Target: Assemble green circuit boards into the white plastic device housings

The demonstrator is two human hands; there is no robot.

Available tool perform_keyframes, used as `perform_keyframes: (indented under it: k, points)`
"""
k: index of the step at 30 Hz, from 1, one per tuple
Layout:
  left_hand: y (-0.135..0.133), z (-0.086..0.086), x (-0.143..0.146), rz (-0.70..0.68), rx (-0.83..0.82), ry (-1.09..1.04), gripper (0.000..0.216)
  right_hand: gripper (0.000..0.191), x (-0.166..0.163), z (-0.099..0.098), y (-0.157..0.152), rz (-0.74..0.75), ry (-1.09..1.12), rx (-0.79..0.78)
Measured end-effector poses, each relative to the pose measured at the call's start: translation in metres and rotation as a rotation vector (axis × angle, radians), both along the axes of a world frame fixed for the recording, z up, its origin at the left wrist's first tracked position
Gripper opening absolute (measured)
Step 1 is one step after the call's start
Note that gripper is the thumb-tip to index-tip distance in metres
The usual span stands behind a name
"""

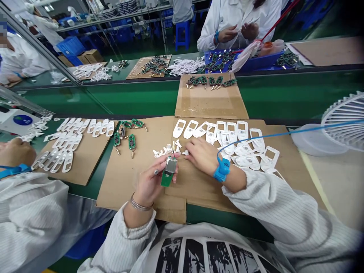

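A person at a bench point(216, 213) grips a green circuit board point(167, 179) in the left hand point(150, 179), just beside the right hand point(202, 154), whose bent fingers reach down near small white pieces point(162, 151); whether they pinch one cannot be told. The step in hand appears to be selecting a piece while the board is held ready, a move calling for a light fingertip pinch and a steady left hand. White frames point(242, 130) lie beyond the right hand.
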State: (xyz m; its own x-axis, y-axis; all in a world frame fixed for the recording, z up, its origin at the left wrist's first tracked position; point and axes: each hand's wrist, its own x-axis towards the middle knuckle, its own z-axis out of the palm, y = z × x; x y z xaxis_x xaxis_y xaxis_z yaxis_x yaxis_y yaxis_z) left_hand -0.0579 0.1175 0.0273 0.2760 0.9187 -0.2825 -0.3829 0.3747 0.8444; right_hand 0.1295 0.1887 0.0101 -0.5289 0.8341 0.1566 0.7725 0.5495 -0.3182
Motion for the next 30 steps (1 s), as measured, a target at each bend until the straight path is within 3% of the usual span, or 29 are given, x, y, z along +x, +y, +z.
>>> perform_keyframes:
  k: [3,9,15,19,22,26,30]
  points:
    - [-0.008,0.001,-0.002,-0.038,0.001,-0.037,0.039,0.019,0.014,0.007,-0.011,0.012,0.109,-0.049]
    - [-0.018,0.004,0.003,-0.170,-0.032,-0.151,0.035,0.026,0.040,0.023,-0.032,0.109,0.568,-0.053]
    - [-0.018,0.006,0.013,-0.242,-0.107,-0.177,0.032,0.012,0.049,0.030,-0.038,0.140,0.661,-0.063]
    - [-0.017,0.010,0.015,-0.267,-0.086,0.003,0.032,0.016,0.055,0.033,-0.039,0.229,0.644,-0.066]
    - [-0.014,0.017,0.016,-0.307,0.073,0.328,0.035,0.013,0.059,0.031,-0.041,0.198,0.547,-0.073]
    - [-0.010,0.022,0.019,-0.315,0.478,0.830,0.041,0.012,0.061,0.024,-0.049,0.085,0.500,-0.144]
    - [-0.009,0.022,0.021,-0.253,0.825,1.057,0.036,0.010,0.062,0.018,-0.055,0.017,0.620,-0.185]
